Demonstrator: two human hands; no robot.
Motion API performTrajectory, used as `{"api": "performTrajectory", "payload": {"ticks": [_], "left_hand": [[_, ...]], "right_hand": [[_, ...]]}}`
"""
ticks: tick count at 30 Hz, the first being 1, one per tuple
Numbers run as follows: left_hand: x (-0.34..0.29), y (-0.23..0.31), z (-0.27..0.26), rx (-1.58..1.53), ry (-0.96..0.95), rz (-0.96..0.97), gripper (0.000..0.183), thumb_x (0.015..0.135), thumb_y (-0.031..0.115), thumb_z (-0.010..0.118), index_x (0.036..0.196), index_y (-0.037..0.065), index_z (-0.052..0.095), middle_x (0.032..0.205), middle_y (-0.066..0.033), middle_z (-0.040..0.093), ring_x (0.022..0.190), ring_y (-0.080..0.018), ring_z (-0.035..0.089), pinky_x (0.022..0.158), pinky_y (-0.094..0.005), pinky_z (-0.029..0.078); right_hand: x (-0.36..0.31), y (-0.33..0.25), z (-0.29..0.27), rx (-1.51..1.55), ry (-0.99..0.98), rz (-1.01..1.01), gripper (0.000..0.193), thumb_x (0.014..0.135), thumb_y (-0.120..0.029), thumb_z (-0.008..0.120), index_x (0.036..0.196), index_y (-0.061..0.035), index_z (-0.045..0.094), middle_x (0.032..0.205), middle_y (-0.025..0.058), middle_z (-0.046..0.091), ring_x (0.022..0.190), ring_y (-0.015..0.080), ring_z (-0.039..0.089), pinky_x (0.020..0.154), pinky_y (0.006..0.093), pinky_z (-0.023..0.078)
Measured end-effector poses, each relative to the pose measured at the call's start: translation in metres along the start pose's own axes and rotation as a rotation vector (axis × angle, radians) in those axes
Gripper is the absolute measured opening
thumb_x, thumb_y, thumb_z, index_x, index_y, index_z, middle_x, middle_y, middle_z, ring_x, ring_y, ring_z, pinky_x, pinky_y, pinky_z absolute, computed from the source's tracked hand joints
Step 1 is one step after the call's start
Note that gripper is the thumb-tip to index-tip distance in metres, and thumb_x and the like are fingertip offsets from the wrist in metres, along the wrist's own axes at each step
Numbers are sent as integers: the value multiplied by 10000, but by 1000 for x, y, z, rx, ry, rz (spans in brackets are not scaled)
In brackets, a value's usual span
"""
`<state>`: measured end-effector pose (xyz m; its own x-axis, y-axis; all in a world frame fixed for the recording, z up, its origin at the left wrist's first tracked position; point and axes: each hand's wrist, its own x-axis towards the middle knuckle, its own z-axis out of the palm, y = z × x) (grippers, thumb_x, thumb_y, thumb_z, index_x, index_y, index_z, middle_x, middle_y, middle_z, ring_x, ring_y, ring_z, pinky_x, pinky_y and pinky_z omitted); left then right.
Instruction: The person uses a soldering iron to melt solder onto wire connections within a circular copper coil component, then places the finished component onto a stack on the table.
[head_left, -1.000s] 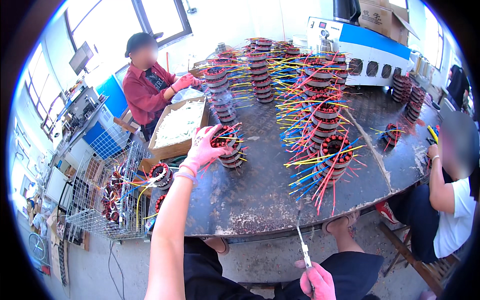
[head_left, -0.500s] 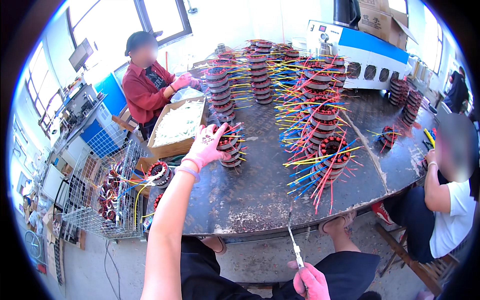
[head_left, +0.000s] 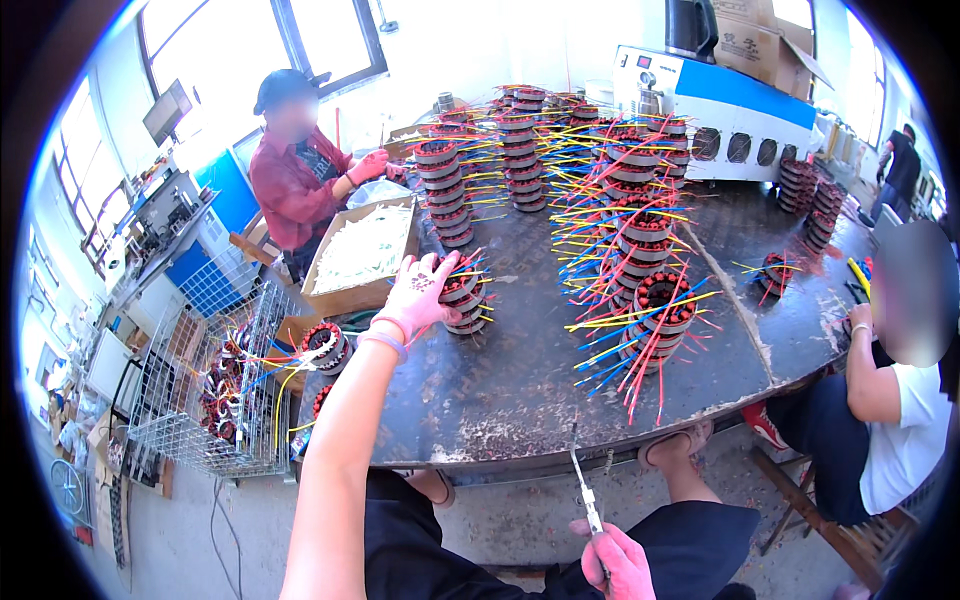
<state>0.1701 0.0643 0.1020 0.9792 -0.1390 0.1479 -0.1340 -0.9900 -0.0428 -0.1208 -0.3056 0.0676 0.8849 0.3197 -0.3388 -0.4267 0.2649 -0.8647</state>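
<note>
My left hand, in a pink glove, stretches over the table with thumb and fingers around the top of a short stack of motor stators. These are grey rings with red inside and red, yellow and blue wires sticking out. Close to my lap, my right hand, also gloved in pink, is closed around a slim tool with a whitish shank and a long thin dark tip. The tip points up in front of the table's front edge; its exact kind I cannot make out.
Taller stator stacks stand at the table's middle and back. A carton of pale pieces and a wire cage are left. One co-worker is at the far left, another sits right. A blue-white machine stands behind.
The tool in my right hand has shifted slightly left. My left hand stays at the short stack. The co-worker at the left has moved their hands a little; a distant person at the right has turned.
</note>
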Motion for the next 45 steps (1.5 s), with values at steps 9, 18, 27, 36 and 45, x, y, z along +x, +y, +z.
{"api": "performTrajectory", "payload": {"ticks": [9, 18, 27, 36, 45], "left_hand": [[2, -10, 0, -37, -32, 70, 1159, 553, 315, 898, 1539, 225, 297, 1505, -202, 359, 1310, -452, 387, 1132, -488, 325], [8, -24, -5, -323, -50, 32, 991, 638, 416, 869, 1487, 169, 421, 1441, -189, 422, 1348, -390, 394, 1134, -447, 322], [2, -20, -2, -475, 78, 63, 942, 606, 430, 860, 1442, 216, 483, 1428, -159, 448, 1328, -383, 401, 1134, -450, 319], [4, -18, -1, -320, 22, 104, 963, 603, 467, 842, 1453, 215, 466, 1467, -162, 429, 1332, -399, 387, 1141, -459, 299], [-49, -46, -26, -553, 206, 113, 854, 751, 290, 825, 1480, 133, 410, 1532, -193, 344, 1409, -350, 350, 1139, -408, 331]], "right_hand": [[-7, 0, -2, -5, 24, -15, 324, 1044, -330, 470, 1095, -53, 631, 613, -71, 424, 504, 30, 321, 465, 197, 215], [-3, 4, -4, -19, 3, 7, 369, 1045, -314, 461, 1218, -26, 615, 617, -72, 426, 500, 28, 319, 464, 198, 215], [-4, -4, -3, -23, 31, 6, 312, 1042, -325, 474, 854, -96, 571, 613, -71, 421, 501, 30, 319, 462, 199, 209], [-8, -8, 2, -29, 55, -23, 306, 1046, -328, 465, 901, -90, 591, 605, -76, 411, 500, 28, 311, 463, 205, 202], [-9, -4, -1, -26, 42, -29, 287, 1043, -308, 476, 929, -70, 591, 609, -64, 406, 501, 34, 314, 461, 215, 204]]}}
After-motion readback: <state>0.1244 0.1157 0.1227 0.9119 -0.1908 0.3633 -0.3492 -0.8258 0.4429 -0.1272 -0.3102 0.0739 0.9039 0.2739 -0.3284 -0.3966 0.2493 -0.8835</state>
